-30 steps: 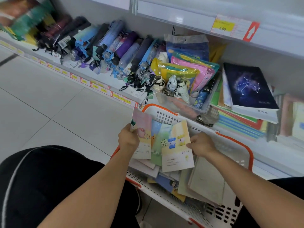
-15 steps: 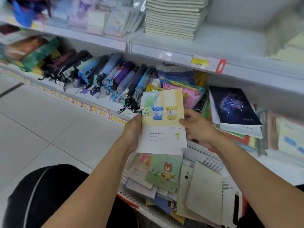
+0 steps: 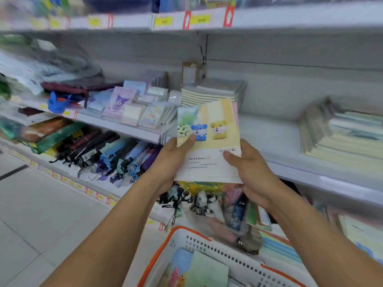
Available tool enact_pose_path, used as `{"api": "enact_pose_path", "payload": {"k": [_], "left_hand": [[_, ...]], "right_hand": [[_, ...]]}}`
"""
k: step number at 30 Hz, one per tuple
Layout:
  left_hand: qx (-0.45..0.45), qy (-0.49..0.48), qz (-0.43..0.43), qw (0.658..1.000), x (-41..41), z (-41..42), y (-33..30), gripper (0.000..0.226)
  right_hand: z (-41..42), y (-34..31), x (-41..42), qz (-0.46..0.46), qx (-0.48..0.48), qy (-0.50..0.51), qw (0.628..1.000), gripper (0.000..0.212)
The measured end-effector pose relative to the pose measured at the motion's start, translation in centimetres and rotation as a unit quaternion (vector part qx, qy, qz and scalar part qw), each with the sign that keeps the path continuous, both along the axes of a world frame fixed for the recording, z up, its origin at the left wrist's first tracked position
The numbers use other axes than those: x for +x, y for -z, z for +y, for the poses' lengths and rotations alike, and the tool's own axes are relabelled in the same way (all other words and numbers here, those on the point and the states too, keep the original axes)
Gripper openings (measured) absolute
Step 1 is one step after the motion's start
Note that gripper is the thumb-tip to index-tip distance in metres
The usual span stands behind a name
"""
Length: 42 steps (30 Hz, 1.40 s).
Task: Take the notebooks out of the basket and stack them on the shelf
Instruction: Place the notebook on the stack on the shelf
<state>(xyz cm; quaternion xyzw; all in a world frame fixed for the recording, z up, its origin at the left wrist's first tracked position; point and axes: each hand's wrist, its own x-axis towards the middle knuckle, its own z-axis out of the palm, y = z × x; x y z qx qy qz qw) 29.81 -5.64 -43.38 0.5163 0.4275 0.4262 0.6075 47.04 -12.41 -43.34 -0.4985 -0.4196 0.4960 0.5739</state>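
Note:
Both my hands hold up a small bundle of thin notebooks [image 3: 209,141] with cartoon bears on a yellow and white cover. My left hand [image 3: 172,160] grips the bundle's left edge, thumb on the cover. My right hand [image 3: 250,170] grips its lower right corner. The bundle is in front of the middle shelf [image 3: 269,137], just below a stack of pale notebooks [image 3: 211,92]. The white basket with orange handles [image 3: 199,245] sits at the bottom, with more pastel notebooks [image 3: 199,270] inside.
Folded umbrellas [image 3: 107,154] lie on the lower shelf at left. Small packaged notepads [image 3: 136,106] fill the middle shelf left of the pale stack. Another pile of books [image 3: 344,135] lies at right on the middle shelf. Bare shelf shows between the two stacks. Tiled floor [image 3: 41,214] lies at left.
Both hands lifted the notebook bundle out of the basket and up to the middle shelf. The view tilted upward, so the basket dropped to the bottom edge.

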Motion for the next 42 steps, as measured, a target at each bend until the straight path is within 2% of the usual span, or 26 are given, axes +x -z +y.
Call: {"api": "enact_pose_path", "payload": {"k": [2,4,7,11,13,17,21,25,28,30,31,33,36,39,42], "left_hand": [[0.023,0.059,0.065,0.996,0.7,1.0,-2.9,0.028],[0.051,0.064,0.033,0.996,1.7,2.4,-4.8,0.014],[0.060,0.019,-0.004,0.998,3.7,5.2,-6.5,0.026],[0.061,-0.036,-0.057,0.996,6.2,10.2,-9.0,0.041],[0.077,-0.046,-0.052,0.995,7.2,12.9,-10.1,0.047],[0.084,-0.027,0.002,0.996,7.8,17.6,-10.5,0.056],[0.141,-0.044,0.132,0.980,7.8,21.1,-10.7,0.052],[0.244,-0.078,0.306,0.917,8.3,23.2,-10.1,0.045],[0.273,-0.082,0.426,0.859,8.7,24.6,-9.8,0.042],[0.276,-0.093,0.476,0.829,8.9,25.3,-10.1,0.050],[0.281,-0.096,0.493,0.818,9.0,25.4,-10.2,0.052],[0.295,-0.074,0.513,0.803,9.3,25.9,-10.4,0.057],[0.279,-0.041,0.516,0.809,9.6,26.9,-11.0,0.075],[0.287,-0.051,0.537,0.792,9.5,28.0,-11.0,0.063],[0.307,-0.076,0.495,0.810,9.5,28.0,-10.0,0.050]], "right_hand": [[2.2,-2.9,1.3,0.055,-0.020,0.025,0.998,0.020],[4.4,-5.6,2.6,0.092,-0.041,0.034,0.994,0.017],[7.2,-8.4,3.7,0.124,-0.037,0.043,0.991,0.026],[10.5,-11.3,4.2,0.113,-0.004,0.070,0.991,0.022],[12.4,-12.1,4.6,0.098,0.001,0.089,0.991,0.021],[16.1,-12.6,6.2,0.019,0.004,0.092,0.996,0.020],[19.1,-12.2,8.0,-0.129,-0.018,0.075,0.989,0.026],[21.3,-10.8,8.8,-0.277,-0.007,0.092,0.956,0.033],[22.8,-9.5,9.4,-0.349,0.003,0.113,0.930,0.040],[23.5,-9.0,9.7,-0.381,0.001,0.131,0.915,0.028],[23.8,-8.9,9.8,-0.400,-0.005,0.142,0.906,0.014],[24.3,-8.9,10.1,-0.430,-0.015,0.162,0.888,0.020],[25.1,-8.8,10.4,-0.463,-0.020,0.188,0.866,0.023],[25.8,-8.1,10.4,-0.495,-0.006,0.203,0.845,0.026],[26.4,-7.5,10.6,-0.486,0.006,0.232,0.842,0.034]]}}
